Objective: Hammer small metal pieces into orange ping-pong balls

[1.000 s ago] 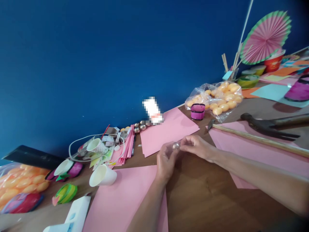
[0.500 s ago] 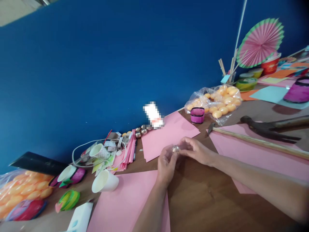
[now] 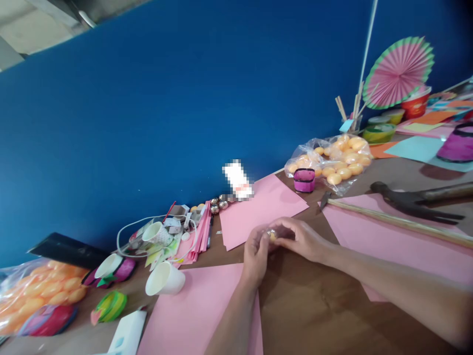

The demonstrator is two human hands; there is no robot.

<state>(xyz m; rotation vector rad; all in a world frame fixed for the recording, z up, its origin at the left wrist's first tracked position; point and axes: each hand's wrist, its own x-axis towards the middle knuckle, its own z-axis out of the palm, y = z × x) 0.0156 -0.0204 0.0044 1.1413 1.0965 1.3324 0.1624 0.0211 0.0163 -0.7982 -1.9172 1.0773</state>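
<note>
Between the fingertips of both hands is a small shiny silver ball (image 3: 272,233) with a yellowish patch on its near side; its exact kind is too small to make out. My left hand (image 3: 255,251) pinches it from the left, fingers curled. From the right, my right hand (image 3: 301,240) grips it between thumb and fingers. Both hands are above the brown table (image 3: 306,296), close to a stack of pink paper (image 3: 258,212). Several similar shiny balls (image 3: 215,209) lie by the blue wall at the back edge of that stack.
To the left are a white paper cup (image 3: 165,279), more pink sheets (image 3: 192,305), a looped white cable (image 3: 118,239) and a bag of orange balls (image 3: 48,291). On the right lie a hammer (image 3: 410,199), a long wooden-handled tool (image 3: 388,219) and a bag of yellow-orange balls (image 3: 343,160).
The view has shifted slightly, so everything sits a little lower and further right. The ball has turned between my fingers, now showing a yellowish patch. Both hands keep their grip.
</note>
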